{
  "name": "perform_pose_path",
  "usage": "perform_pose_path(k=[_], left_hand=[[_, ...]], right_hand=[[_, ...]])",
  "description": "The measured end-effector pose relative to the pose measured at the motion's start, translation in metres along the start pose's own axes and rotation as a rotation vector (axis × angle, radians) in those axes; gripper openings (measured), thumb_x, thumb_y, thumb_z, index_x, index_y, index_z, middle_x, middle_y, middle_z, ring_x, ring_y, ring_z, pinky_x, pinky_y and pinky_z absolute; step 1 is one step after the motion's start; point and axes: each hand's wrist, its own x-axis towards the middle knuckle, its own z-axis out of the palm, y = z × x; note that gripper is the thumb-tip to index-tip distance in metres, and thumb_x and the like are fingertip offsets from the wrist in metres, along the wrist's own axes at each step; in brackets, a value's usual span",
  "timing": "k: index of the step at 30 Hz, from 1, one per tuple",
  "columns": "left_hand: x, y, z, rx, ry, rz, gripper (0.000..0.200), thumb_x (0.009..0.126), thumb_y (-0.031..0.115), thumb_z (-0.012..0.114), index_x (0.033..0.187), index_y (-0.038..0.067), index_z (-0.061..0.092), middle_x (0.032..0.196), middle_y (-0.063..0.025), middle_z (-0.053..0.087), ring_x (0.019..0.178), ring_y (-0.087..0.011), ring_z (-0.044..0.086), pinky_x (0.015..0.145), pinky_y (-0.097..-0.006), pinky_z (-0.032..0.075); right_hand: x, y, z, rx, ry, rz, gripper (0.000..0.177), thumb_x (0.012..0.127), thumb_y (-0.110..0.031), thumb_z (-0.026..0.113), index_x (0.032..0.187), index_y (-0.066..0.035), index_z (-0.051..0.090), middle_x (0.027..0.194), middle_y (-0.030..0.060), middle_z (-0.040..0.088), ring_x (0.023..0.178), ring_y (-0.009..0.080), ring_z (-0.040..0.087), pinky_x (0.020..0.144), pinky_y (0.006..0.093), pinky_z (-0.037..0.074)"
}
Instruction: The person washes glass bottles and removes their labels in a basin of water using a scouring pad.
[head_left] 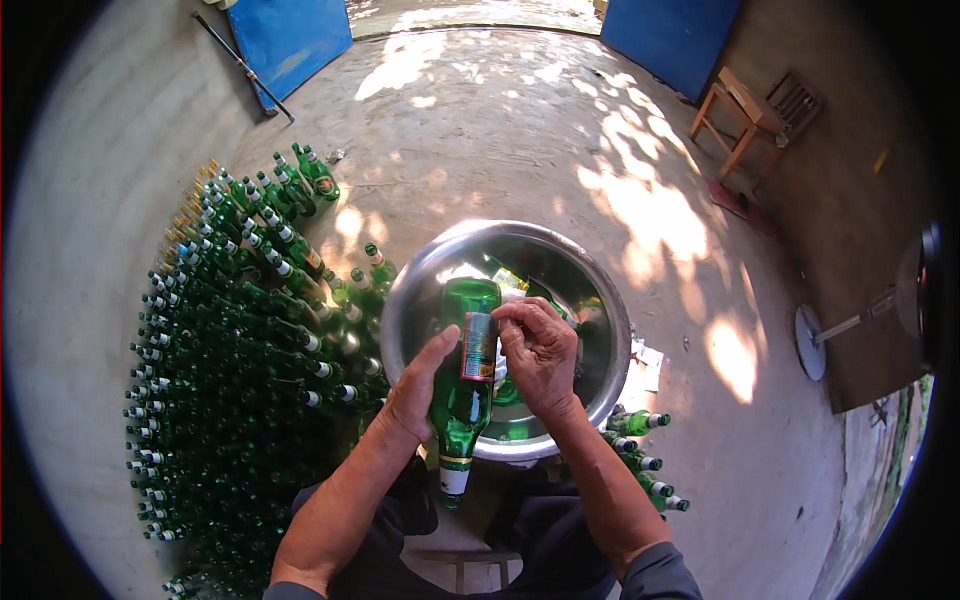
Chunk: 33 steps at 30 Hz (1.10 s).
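Observation:
A green glass bottle is held by my left hand, its base pointing away from me and its neck toward my lap. My left fingers wrap beneath it, and the thumb lies along its side. A printed label faces up on the bottle body. My right hand is closed in a pinch at the label's upper right edge; the exact grip of the fingertips is partly hidden. Under both hands stands a wide metal basin with water, green bottles and loose label pieces in it.
Many green bottles stand packed on the left. Several more bottles lie right of the basin, near paper scraps. A wooden chair and a standing fan are on the right. Blue doors frame the far opening.

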Motion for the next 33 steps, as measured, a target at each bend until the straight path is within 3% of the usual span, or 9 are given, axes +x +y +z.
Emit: perform_pose_path(k=[3, 6, 9, 11, 14, 17, 29, 33], left_hand=[[0.0, 0.001, -0.004, 0.039, -0.027, -0.004, 0.052, 0.101, 0.052, 0.056, 0.126, 0.007, 0.062, 0.098, -0.0124, 0.073, 0.082, -0.0248, 0.073, 0.073, -0.0376, 0.062], [0.001, -0.002, -0.006, 0.027, -0.002, -0.013, 0.052, 0.1, 0.053, 0.056, 0.125, 0.007, 0.062, 0.096, -0.0126, 0.073, 0.08, -0.0252, 0.073, 0.071, -0.0377, 0.062], [0.0, -0.002, -0.008, 0.041, -0.013, -0.035, 0.052, 0.1, 0.053, 0.056, 0.125, 0.007, 0.062, 0.096, -0.0126, 0.073, 0.079, -0.0254, 0.073, 0.068, -0.0375, 0.062], [-0.001, -0.004, -0.007, 0.043, -0.011, -0.028, 0.053, 0.101, 0.054, 0.055, 0.125, 0.007, 0.061, 0.096, -0.0137, 0.073, 0.079, -0.026, 0.074, 0.068, -0.0378, 0.063], [-0.003, 0.001, -0.003, 0.02, -0.053, -0.053, 0.055, 0.101, 0.054, 0.054, 0.126, 0.006, 0.06, 0.096, -0.0159, 0.073, 0.078, -0.0273, 0.074, 0.068, -0.0388, 0.063], [-0.002, 0.001, -0.004, 0.003, -0.077, -0.071, 0.056, 0.101, 0.056, 0.052, 0.126, 0.006, 0.059, 0.095, -0.0177, 0.072, 0.077, -0.0289, 0.074, 0.067, -0.0404, 0.064], [-0.004, 0.002, -0.006, -0.016, -0.062, -0.077, 0.061, 0.1, 0.058, 0.05, 0.129, 0.005, 0.057, 0.095, -0.0195, 0.072, 0.077, -0.0309, 0.074, 0.067, -0.0433, 0.064], [-0.005, 0.004, -0.002, -0.073, -0.083, -0.116, 0.062, 0.101, 0.059, 0.048, 0.128, 0.004, 0.058, 0.095, -0.02, 0.071, 0.078, -0.0316, 0.074, 0.067, -0.0444, 0.063]], right_hand=[[0.002, -0.004, 0.0, -0.049, -0.022, -0.066, 0.009, 0.091, 0.006, 0.062, 0.095, 0.003, 0.07, 0.094, 0.0061, 0.062, 0.079, 0.0091, 0.06, 0.069, 0.0229, 0.05], [0.001, 0.001, -0.002, -0.076, -0.036, -0.107, 0.014, 0.088, 0.005, 0.063, 0.098, -0.001, 0.069, 0.093, 0.0099, 0.066, 0.079, 0.0167, 0.066, 0.067, 0.03, 0.056], [0.001, 0.002, -0.005, -0.058, -0.06, -0.073, 0.013, 0.087, 0.005, 0.063, 0.097, -0.001, 0.068, 0.092, 0.0099, 0.065, 0.078, 0.0166, 0.065, 0.068, 0.0296, 0.055], [0.001, 0.005, -0.007, 0.04, -0.086, -0.048, 0.01, 0.09, 0.005, 0.06, 0.093, 0.003, 0.069, 0.091, 0.005, 0.06, 0.075, 0.0084, 0.057, 0.065, 0.0228, 0.047], [0.002, 0.001, -0.002, 0.129, 0.016, -0.001, 0.012, 0.09, 0.005, 0.059, 0.095, 0.003, 0.07, 0.091, 0.0044, 0.06, 0.073, 0.0076, 0.055, 0.064, 0.0226, 0.047], [0.002, 0.006, -0.004, 0.033, 0.012, -0.095, 0.013, 0.09, 0.004, 0.059, 0.094, 0.003, 0.071, 0.092, 0.0043, 0.061, 0.072, 0.0073, 0.056, 0.064, 0.0225, 0.047], [-0.003, -0.003, -0.003, 0.053, -0.018, 0.014, 0.013, 0.088, 0.004, 0.061, 0.091, 0.002, 0.073, 0.089, 0.0037, 0.063, 0.071, 0.0071, 0.058, 0.063, 0.0222, 0.047], [-0.003, 0.003, 0.0, 0.041, 0.04, -0.066, 0.013, 0.089, 0.005, 0.06, 0.092, 0.003, 0.073, 0.093, 0.0047, 0.062, 0.071, 0.0074, 0.059, 0.062, 0.0228, 0.049]])
